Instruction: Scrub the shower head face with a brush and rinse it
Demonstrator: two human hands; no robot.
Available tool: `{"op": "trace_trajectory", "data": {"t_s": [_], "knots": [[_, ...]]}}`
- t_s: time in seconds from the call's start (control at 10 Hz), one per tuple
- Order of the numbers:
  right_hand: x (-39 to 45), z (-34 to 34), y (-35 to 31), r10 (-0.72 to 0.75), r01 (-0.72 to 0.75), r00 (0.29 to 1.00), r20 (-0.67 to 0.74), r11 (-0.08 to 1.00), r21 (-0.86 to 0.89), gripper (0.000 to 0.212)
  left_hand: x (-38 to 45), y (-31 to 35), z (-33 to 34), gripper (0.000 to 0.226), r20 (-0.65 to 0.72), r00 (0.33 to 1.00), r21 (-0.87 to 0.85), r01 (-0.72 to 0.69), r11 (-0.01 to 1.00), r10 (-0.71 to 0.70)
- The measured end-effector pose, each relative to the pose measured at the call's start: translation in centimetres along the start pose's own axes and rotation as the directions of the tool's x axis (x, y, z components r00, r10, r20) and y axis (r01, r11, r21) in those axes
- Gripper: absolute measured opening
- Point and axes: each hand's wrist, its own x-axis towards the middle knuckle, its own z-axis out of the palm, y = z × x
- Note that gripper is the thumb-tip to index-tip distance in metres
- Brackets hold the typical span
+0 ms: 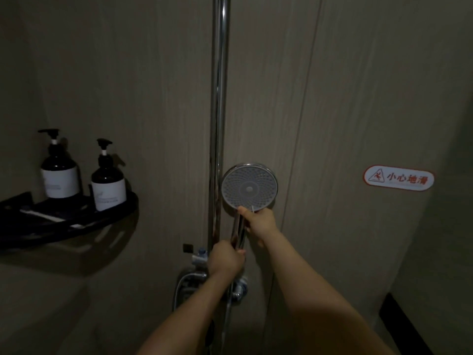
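Chrome handle (238, 230) gripped by both: left hand (225, 257) low, right hand (259, 222) just under the shower head (249, 187), face outward (no brush visible). Preparatory step, probably. Next: freeing one hand for a brush.

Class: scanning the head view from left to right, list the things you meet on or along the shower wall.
Taller pump bottle → shorter pump bottle → chrome riser rail → shower head → red slippery-floor sign.
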Motion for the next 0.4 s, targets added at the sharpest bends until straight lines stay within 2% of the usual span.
{"op": "trace_trajectory", "data": {"t_s": [0.1, 0.2, 0.3, 0.4], "knots": [[-0.3, 0.0, -0.4, -0.008, 0.008, 1.000, 0.005, 0.998, -0.065, 0.041, 0.0, 0.2, -0.2, 0.035, 0.038, 0.999, 0.005, 0.011, 1.000, -0.011], [-0.5, 0.0, -1.2, 0.041, -0.018, 0.997, 0.062, 0.945, -0.327, 0.047, -0.5, 0.3, -1.7, 0.038, 0.113, 0.994, 0.016, -0.005, 1.000, 0.003], [-0.4, -0.3, -1.6, 0.169, -0.089, 0.982, 0.088, 0.813, -0.576, 0.054, -1.6, 0.6, -4.4, 0.043, 0.118, 0.993, 0.008, -0.008, 1.000, 0.007], [-2.4, -0.8, -3.0, 0.469, -0.254, 0.864, 0.185, 0.722, -0.644, 0.062, -3.2, 1.6, -7.9, 0.050, 0.054, 0.997, -0.320, 0.073, 0.945, -0.059]]}}
